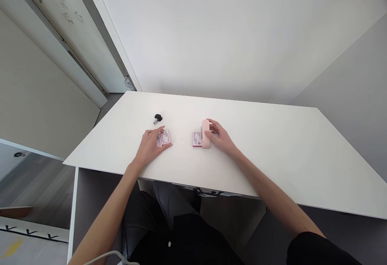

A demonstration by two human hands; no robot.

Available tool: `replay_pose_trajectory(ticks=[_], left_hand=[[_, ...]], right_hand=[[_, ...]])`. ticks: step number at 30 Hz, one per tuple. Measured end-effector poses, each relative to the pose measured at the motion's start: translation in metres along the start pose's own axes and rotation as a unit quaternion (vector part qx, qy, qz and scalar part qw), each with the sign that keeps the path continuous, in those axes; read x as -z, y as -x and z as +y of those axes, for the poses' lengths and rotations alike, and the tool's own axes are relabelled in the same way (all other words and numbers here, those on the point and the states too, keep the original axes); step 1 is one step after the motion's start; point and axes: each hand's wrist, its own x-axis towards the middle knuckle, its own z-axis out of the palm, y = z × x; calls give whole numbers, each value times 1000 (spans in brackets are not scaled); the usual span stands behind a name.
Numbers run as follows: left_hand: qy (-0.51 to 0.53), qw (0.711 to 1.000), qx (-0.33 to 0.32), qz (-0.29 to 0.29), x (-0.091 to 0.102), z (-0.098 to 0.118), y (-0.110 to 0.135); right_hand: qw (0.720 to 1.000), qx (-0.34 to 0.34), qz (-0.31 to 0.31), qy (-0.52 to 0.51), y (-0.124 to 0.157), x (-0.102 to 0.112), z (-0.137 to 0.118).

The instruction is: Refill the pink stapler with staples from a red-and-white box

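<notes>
My left hand curves round two small red-and-white boxes lying side by side on the white desk, fingers at their far edge and thumb at the near one. Part of the left box is hidden under the hand. My right hand grips a pale pink, rounded oblong object from its right side; its kind is not clear. Against the left side of this pink object lies another small red-and-white box. Just beyond my left hand is a small black item with a metal tip, resembling a key.
The white desk top stretches far to the right and meets a pale wall at the back. Below its front edge are open compartments and a dark handle. A pale cable crosses near my left forearm.
</notes>
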Motion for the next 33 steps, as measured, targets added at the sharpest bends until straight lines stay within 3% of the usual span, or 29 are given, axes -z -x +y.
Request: replay_pose_trajectory(ticks=[13, 16, 23, 28, 33], left_hand=[[38, 988, -139, -49, -40, 78, -34], [31, 986, -156, -43, -44, 82, -38], [71, 982, -165, 50, -42, 91, -44], [85, 980, -174, 35, -59, 109, -54], [164, 977, -136, 31, -74, 98, -54]], right_hand=[[1000, 17, 15, -18, -4, -3, -4], [1000, 15, 18, -21, -6, -3, -5], [999, 16, 19, -24, -8, -3, -8], [1000, 7, 16, -18, -9, -1, -9], [1000, 16, 16, -15, -10, -2, -7]])
